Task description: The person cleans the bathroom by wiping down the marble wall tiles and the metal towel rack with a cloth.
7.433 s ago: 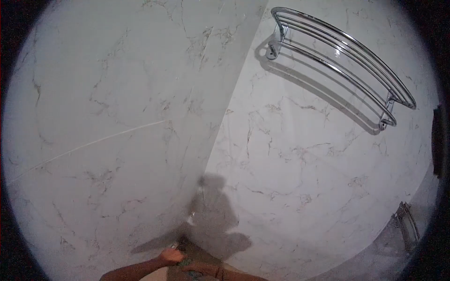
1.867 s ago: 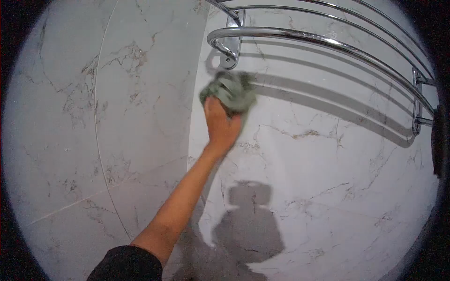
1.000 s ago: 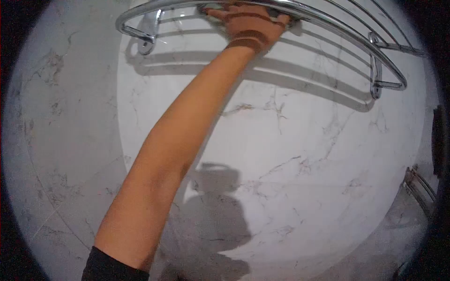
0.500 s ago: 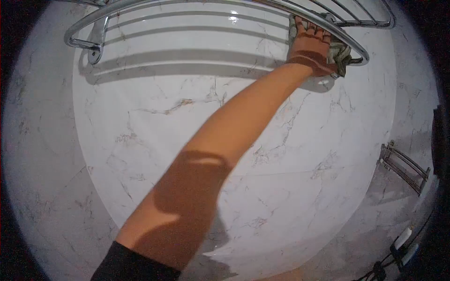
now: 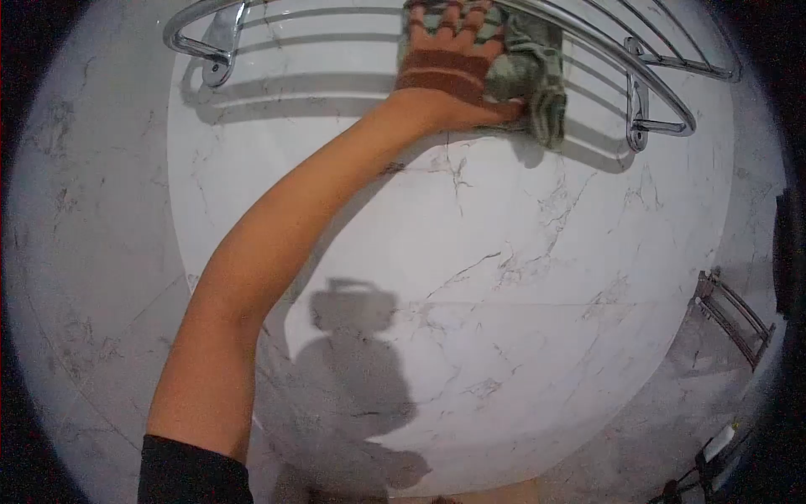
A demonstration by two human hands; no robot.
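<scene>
My left hand [image 5: 443,80] presses a grey-green cloth [image 5: 537,80] against the white marbled wall [image 5: 537,252], beneath a chrome rack. Its fingers are spread, and the palm faces the wall. The thumb points right along the cloth's lower edge. Part of the cloth bunches up and hangs to the right of the hand. Rails of the chrome rack [image 5: 617,52] pass in front of the fingertips and the cloth's top. My left arm reaches up from the lower left, in a dark sleeve [image 5: 193,470]. My right hand is out of the picture.
The rack juts from the wall on a left bracket [image 5: 220,55] and a right bracket [image 5: 638,105]. A smaller metal rack [image 5: 735,319] is on the right side. Dark cables and a white object [image 5: 720,441] show at the lower right. Shadows fall across the wall.
My left hand has slid the cloth left along the wall, away from the rack's right end, uncovering the right bracket. The view has shifted slightly, and a shadow now shows at lower centre.
</scene>
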